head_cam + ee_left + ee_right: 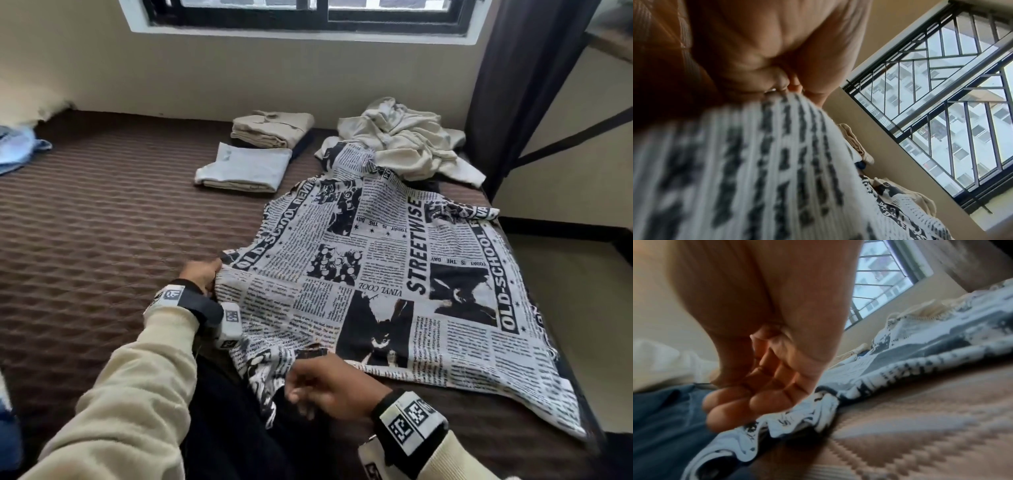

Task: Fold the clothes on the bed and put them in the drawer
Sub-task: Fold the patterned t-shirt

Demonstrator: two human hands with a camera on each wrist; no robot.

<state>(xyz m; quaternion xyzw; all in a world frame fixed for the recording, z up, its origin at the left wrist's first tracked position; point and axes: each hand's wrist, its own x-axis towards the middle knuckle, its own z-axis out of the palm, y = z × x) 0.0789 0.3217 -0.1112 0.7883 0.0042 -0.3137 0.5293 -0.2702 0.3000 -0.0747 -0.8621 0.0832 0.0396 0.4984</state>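
A bed (pixel 102 212) with a brown quilted cover fills the room's corner, pushed against a beige wall beneath a dark-framed window (pixel 308 17) fitted with metal bars. A dark curtain (pixel 513 85) hangs beside the window's right end. Spread across the bed on the side nearer the curtain lies a black-and-white newspaper-print garment (pixel 394 274), printed with headlines and dark picture panels. Beyond the garment, toward the window, sits a crumpled cream garment (pixel 404 144), its edge overlapping the printed cloth's far corner. Just left of that heap rest two folded items: a folded beige garment (pixel 274 128) nearer the wall and a folded pale blue garment (pixel 246 168) in front of it, touching. A person in a cream fleece sleeve sits at the near edge of the bed. The left hand (pixel 202 274) is at the printed garment's left edge, and the left wrist view shows its fingers (pixel 795 84) pinched closed on the ribbed cloth. The right hand (pixel 329 387) hangs over the garment's bunched near corner, which drapes off the bed onto dark trousers; its fingers (pixel 756 404) are loosely curled, palm open, holding nothing, with the fingertips just above or brushing the gathered fabric; I cannot tell which.
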